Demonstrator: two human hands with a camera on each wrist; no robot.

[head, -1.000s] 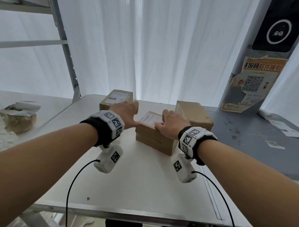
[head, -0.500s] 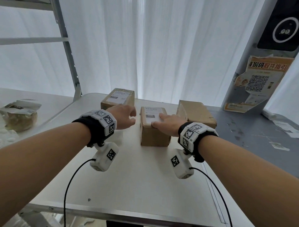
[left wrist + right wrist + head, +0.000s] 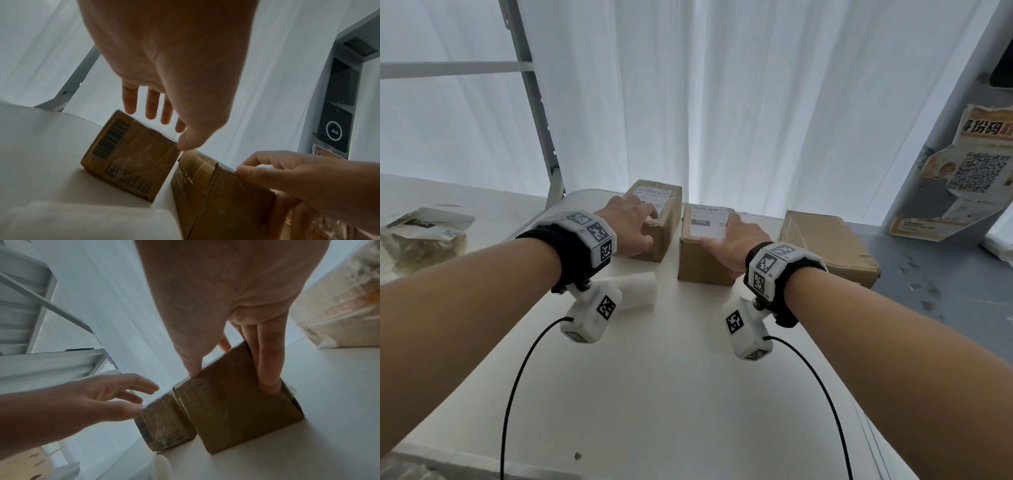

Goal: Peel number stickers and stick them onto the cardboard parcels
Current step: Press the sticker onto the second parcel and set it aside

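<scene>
Three cardboard parcels stand in a row at the back of the white table (image 3: 654, 394). My left hand (image 3: 633, 226) reaches over the left parcel (image 3: 664, 236) with its fingers stretched out; in the left wrist view the left hand (image 3: 164, 91) hovers at that parcel (image 3: 131, 154), and contact is unclear. My right hand (image 3: 736, 240) grips the middle parcel (image 3: 702, 260), labelled 150. Its thumb (image 3: 191, 368) is on the top edge and its fingers (image 3: 269, 369) run down the right side of the box (image 3: 236, 410). A white sticker roll (image 3: 637, 291) lies below my left wrist.
The third parcel (image 3: 828, 246) sits to the right, at the seam with a grey surface (image 3: 928, 308). A wrapped bag (image 3: 421, 236) lies on the table at left. A metal shelf post (image 3: 541, 130) and white curtain stand behind; a QR poster (image 3: 969, 178) hangs at right.
The middle parcel has been turned and slid back into line with the other two. My left hand has moved forward over the left parcel, uncovering the white roll.
</scene>
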